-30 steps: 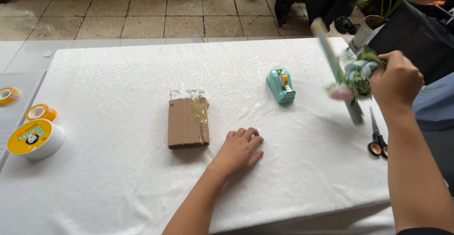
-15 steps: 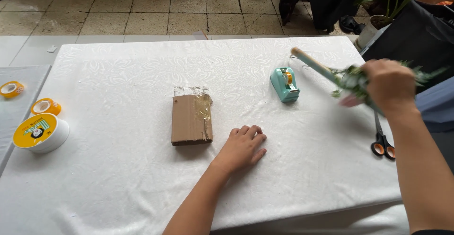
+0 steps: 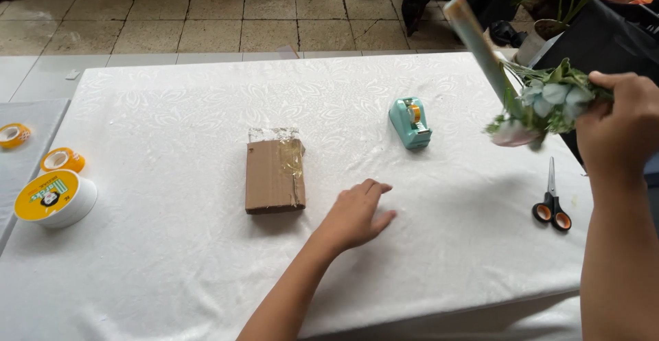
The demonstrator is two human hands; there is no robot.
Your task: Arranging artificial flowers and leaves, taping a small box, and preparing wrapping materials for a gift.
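The right hand (image 3: pixel 621 125) gripped a pale-blue-and-green artificial flower bunch (image 3: pixel 546 104) with a rolled paper tube (image 3: pixel 480 46), while the open left hand (image 3: pixel 357 214) lay flat on the white tablecloth (image 3: pixel 171 259).

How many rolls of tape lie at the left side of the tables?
3: a small orange-and-white tape roll farthest left, a small orange tape roll beside it, and a large white roll with yellow label nearest.

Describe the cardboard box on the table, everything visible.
The cardboard box is a small, flat, brown rectangular package lying on the white tablecloth near the table's middle. Clear shiny tape covers its far end and runs down its right side. It looks closed. Neither hand touches it; the left hand rests flat on the cloth just to its right, apart from it.
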